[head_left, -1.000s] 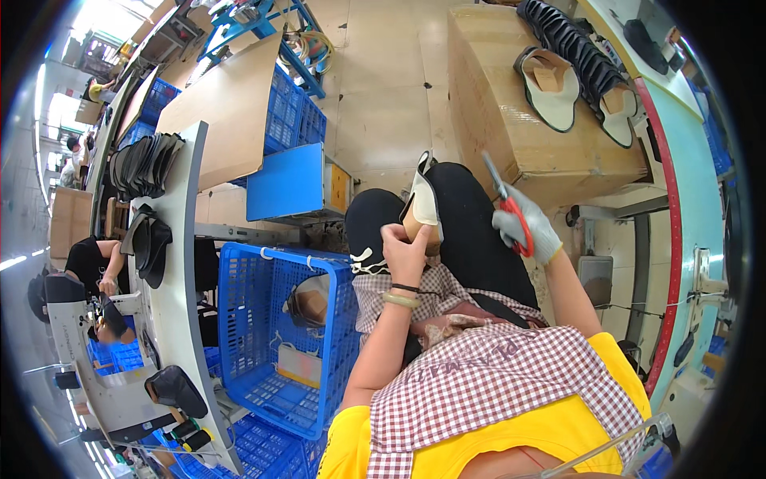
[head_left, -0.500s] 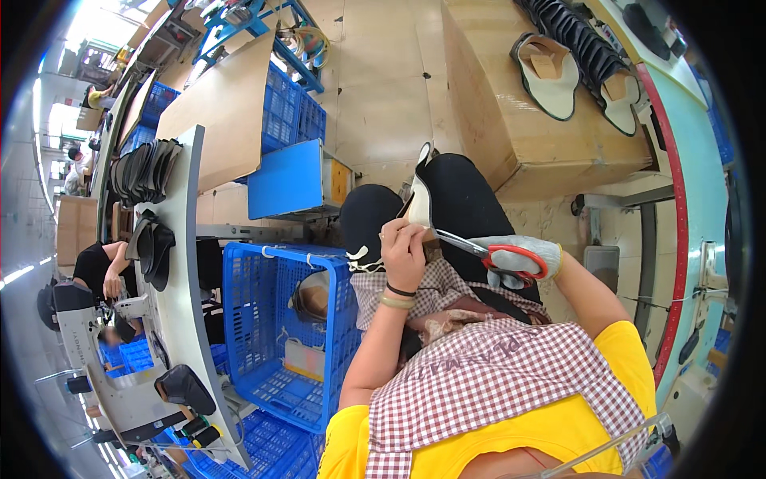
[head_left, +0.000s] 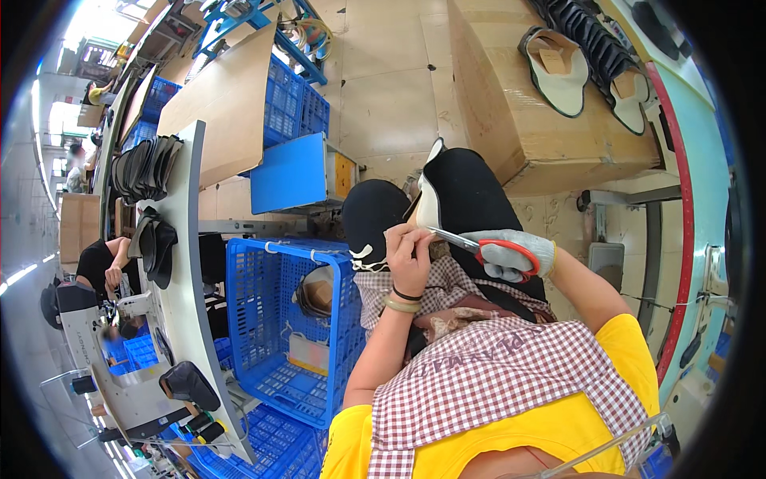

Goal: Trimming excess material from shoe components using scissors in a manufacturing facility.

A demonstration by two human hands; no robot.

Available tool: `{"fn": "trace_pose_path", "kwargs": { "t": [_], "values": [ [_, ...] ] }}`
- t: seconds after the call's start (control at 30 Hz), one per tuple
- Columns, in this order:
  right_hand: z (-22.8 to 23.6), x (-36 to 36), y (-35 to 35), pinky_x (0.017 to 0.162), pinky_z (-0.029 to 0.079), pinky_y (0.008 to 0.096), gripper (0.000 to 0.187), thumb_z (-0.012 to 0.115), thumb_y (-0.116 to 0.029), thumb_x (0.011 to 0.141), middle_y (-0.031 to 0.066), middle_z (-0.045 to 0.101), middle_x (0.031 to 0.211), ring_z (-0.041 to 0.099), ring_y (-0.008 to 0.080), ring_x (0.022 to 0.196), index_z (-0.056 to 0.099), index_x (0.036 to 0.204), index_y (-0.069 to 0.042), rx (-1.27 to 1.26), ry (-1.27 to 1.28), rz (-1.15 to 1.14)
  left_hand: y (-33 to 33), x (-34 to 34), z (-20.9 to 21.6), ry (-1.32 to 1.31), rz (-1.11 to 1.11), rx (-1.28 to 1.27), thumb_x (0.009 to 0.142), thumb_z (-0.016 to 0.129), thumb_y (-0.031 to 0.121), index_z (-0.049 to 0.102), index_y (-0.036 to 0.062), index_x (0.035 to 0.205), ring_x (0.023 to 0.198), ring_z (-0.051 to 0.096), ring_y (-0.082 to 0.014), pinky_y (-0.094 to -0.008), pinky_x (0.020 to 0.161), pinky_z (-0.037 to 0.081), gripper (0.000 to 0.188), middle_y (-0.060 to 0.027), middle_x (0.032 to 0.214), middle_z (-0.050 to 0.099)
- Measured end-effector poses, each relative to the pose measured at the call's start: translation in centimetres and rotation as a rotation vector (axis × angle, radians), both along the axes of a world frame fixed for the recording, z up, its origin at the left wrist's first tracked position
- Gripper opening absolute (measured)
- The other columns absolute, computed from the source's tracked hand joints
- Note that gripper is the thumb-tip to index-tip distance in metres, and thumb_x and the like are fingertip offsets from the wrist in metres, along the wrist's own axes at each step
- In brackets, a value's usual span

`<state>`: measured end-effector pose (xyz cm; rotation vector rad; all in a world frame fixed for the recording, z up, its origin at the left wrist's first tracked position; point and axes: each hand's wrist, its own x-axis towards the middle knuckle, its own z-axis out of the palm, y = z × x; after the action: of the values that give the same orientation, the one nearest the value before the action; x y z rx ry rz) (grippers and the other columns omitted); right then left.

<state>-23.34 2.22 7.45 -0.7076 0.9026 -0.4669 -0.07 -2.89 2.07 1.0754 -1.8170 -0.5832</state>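
Over my lap, my left hand (head_left: 408, 255) pinches the near end of a shoe upper (head_left: 429, 206) with a pale lining and dark edge. The upper leans on my dark-trousered thigh, its narrow far end pointing away from me. My right hand (head_left: 511, 259), in a whitish-grey work glove, is closed around the red-orange handles of a pair of scissors (head_left: 455, 239). The blades point left, with their tips at my left fingertips and the upper's near end. My fingers partly hide that end, so whether the blades touch it I cannot tell.
A blue plastic basket (head_left: 343, 335) at my left holds a few pieces. Several shoe uppers (head_left: 556, 76) lie on a cardboard box (head_left: 535, 156) at far right. Left stands a white bench (head_left: 187, 239) with dark pieces and a sewing machine; a person works beyond it.
The scissors and my gloved right hand have shifted slightly left, closer to my left fingers. My left hand keeps its pinch on the upper. The whole view has moved a little.
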Motion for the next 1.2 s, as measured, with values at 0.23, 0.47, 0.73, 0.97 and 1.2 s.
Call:
{"fn": "trace_pose_path", "kwargs": {
  "t": [0.23, 0.47, 0.73, 0.97, 1.2],
  "values": [
    [0.5, 2.0, 1.2, 0.044, 0.038, 0.0151, 0.063, 0.055, -0.044, 0.092, -0.0018, 0.052, 0.076, 0.046, 0.0027, 0.054, 0.034, 0.144, -0.015, 0.131, -0.215, -0.180, 0.0, -0.5, -0.4, 0.028, -0.001, -0.036, 0.076, 0.069, -0.002, 0.064, -0.0005, 0.081, 0.074, 0.055, -0.0194, -0.0264, 0.063, 0.045, 0.008, -0.0098, 0.086, 0.055],
    [-0.1, 3.4, 2.6, 0.043, 0.037, 0.0141, 0.062, 0.053, -0.043, 0.094, -0.0020, 0.050, 0.074, 0.045, 0.0023, 0.054, 0.032, 0.145, -0.015, 0.095, -0.173, -0.273, 1.4, -1.1, -0.6, 0.345, 0.212, 0.421, 0.086, 0.066, 0.008, 0.064, -0.0008, 0.085, 0.073, 0.055, -0.0081, -0.0196, 0.061, 0.045, 0.010, -0.0043, 0.103, 0.055],
    [-1.6, 4.2, 4.4, 0.043, 0.038, 0.0142, 0.065, 0.051, -0.046, 0.094, -0.0019, 0.057, 0.072, 0.046, 0.0009, 0.048, 0.028, 0.146, -0.017, 0.126, -0.221, -0.417, 1.8, -1.7, -0.4, 0.757, -0.044, 1.059, 0.090, 0.062, 0.012, 0.062, -0.0001, 0.091, 0.073, 0.058, -0.0082, -0.0224, 0.068, 0.050, 0.012, -0.0002, 0.082, 0.062],
    [-0.7, 4.5, 5.8, 0.042, 0.036, 0.0167, 0.064, 0.048, -0.051, 0.094, -0.0006, 0.055, 0.072, 0.042, 0.0033, 0.048, 0.029, 0.146, -0.020, 0.150, -0.320, -0.523, 3.0, -3.1, -1.3, 0.841, -0.137, 1.114, 0.091, 0.062, 0.011, 0.061, 0.0002, 0.094, 0.077, 0.058, -0.0090, -0.0234, 0.076, 0.049, 0.011, -0.0023, 0.087, 0.062],
    [-0.2, 4.8, 6.0, 0.042, 0.034, 0.0164, 0.061, 0.048, -0.047, 0.095, -0.0010, 0.053, 0.073, 0.040, 0.0042, 0.049, 0.028, 0.146, -0.021, 0.218, -0.318, -0.590, 3.7, -3.4, -2.6, 0.865, -0.257, 1.171, 0.091, 0.060, 0.008, 0.060, 0.0006, 0.095, 0.079, 0.056, -0.0073, -0.0204, 0.073, 0.045, 0.009, -0.0012, 0.089, 0.062]
  ]
}}
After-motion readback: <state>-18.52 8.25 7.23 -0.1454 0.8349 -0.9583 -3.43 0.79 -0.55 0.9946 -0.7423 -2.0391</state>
